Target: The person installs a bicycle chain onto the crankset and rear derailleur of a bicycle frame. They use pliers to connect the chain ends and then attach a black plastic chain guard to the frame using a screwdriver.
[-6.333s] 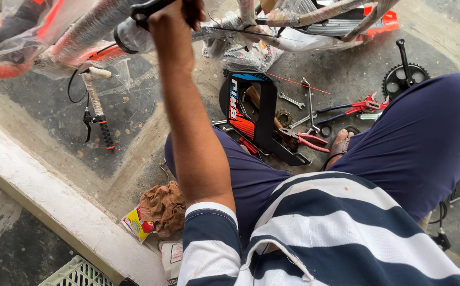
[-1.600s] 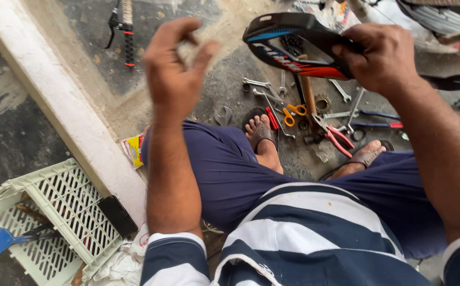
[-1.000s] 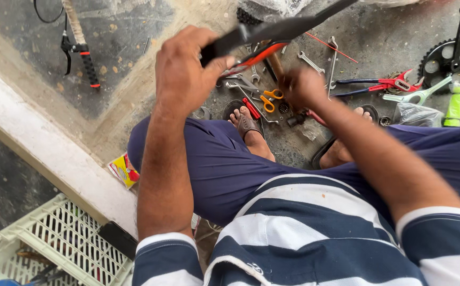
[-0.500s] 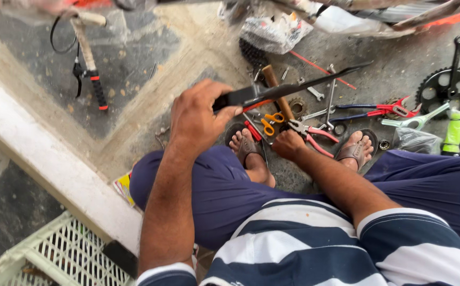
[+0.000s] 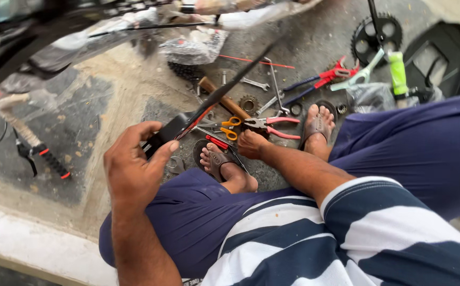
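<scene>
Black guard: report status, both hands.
Left hand clamped on black guard, held tilted. Right hand down among tools by pliers, grip unclear. Sandalled feet close by.

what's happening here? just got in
A person sits on the ground among scattered bike parts and tools. Their left hand holds a long black bicycle part with a red stripe, angled up and away; it looks like a chain guard, but it is blurred. Their right hand reaches down to the tool pile by their sandalled feet, at pink-handled pliers and orange-handled scissors; whether it has gripped anything is unclear. A chainring with crank lies further off.
</scene>
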